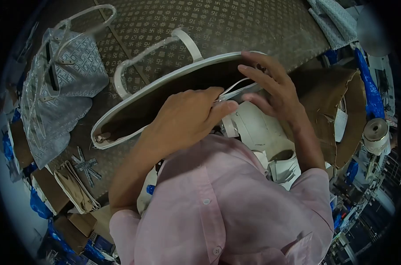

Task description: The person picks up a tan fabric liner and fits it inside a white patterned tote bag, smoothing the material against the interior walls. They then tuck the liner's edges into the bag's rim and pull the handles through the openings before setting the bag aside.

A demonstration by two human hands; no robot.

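A large handbag (200, 64) with white edging lies mouth up in front of me, its dark inside showing. One white handle (189, 45), partly in clear plastic wrap, stands out from its far side. My left hand (187, 110) closes over the near rim, fingers inside and thumb outside, by a thin white strip (235, 87). Over the bag's right end, my right hand (273, 86) has its fingers apart, with the index fingertip at the far rim. A small dark fitting shows between those fingers. The left fingertips are partly hidden.
Patterned silver-grey bags (79, 59) with plastic-wrapped handles lie on the brown patterned table (235, 26) at left. A brown paper sack (315, 95) is at right, beside a roll (377, 130). White pieces (257, 126) lie near my body. A crossed grey bundle (86, 165) sits at lower left.
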